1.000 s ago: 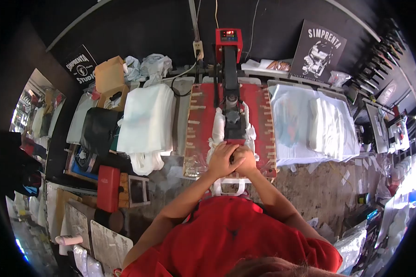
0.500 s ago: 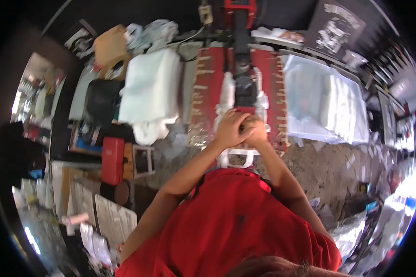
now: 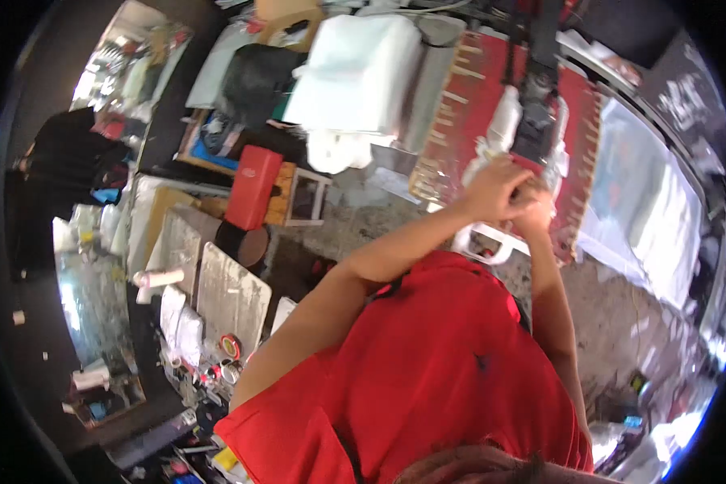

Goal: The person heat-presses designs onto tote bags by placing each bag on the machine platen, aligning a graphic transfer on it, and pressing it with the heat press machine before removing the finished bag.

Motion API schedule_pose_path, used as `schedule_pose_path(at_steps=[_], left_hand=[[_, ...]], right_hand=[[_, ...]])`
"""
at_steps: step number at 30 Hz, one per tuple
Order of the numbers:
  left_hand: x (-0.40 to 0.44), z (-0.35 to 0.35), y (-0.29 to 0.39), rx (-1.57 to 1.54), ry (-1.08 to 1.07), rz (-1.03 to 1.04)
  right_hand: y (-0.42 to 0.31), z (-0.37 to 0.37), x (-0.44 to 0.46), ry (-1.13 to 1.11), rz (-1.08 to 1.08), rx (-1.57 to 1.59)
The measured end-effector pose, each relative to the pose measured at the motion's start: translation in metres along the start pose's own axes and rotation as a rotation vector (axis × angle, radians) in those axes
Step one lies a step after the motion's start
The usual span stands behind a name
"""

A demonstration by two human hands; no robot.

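My left hand and my right hand are together, fingers closed and overlapping, at the near end of a black machine arm. Whatever lies inside the fingers is hidden. The arm runs over a large red flat plate with tan marks along its edges, which looks like a heat press. White wrapped parts flank the arm. Just below my hands a white loop-shaped handle sticks out toward my red shirt.
Left of the plate stands a stack of white sheets; on its right lies a plastic-covered pile. A red box and a worn board sit lower left. Black clothing hangs at the far left.
My view has turned left and tilted, so the machine and my hands appear farther right and slanted. Both hands stay together at the arm's near end.
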State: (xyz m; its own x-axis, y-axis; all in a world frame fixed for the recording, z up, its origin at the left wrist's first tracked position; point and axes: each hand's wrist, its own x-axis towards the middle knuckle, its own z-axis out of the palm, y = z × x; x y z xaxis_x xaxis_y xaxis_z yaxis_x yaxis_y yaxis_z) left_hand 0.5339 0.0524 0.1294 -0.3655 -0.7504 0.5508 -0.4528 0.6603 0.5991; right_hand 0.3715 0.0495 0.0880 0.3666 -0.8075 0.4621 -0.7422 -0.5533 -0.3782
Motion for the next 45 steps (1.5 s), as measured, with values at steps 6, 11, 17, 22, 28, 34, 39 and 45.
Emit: schedule_pose_path(at_steps=[6, 11, 17, 22, 28, 34, 39, 45], left_hand=[[0.005, 0.002, 0.003, 0.045, -0.005, 0.024], [0.013, 0.007, 0.005, 0.036, -0.002, 0.064], [0.010, 0.002, 0.005, 0.057, -0.031, 0.024], [0.008, 0.002, 0.006, 0.070, -0.038, 0.011], [0.011, 0.001, 0.007, 0.053, -0.048, 0.026], [0.011, -0.001, 0.009, 0.031, -0.034, 0.020], [0.009, 0.004, 0.006, 0.063, -0.034, 0.016], [0.011, 0.001, 0.009, 0.046, -0.046, 0.009]], right_hand=[[0.000, -0.003, 0.002, -0.098, 0.035, -0.053], [-0.008, -0.015, 0.009, -0.059, 0.071, 0.066], [-0.008, -0.012, 0.009, -0.043, 0.098, 0.031], [-0.013, -0.017, 0.009, -0.062, 0.069, -0.034], [-0.017, -0.024, 0.014, -0.031, 0.086, 0.021], [-0.018, -0.022, 0.010, -0.030, 0.086, 0.015], [-0.014, -0.022, 0.010, -0.116, 0.080, -0.017], [-0.014, -0.025, 0.009, -0.123, 0.098, -0.019]])
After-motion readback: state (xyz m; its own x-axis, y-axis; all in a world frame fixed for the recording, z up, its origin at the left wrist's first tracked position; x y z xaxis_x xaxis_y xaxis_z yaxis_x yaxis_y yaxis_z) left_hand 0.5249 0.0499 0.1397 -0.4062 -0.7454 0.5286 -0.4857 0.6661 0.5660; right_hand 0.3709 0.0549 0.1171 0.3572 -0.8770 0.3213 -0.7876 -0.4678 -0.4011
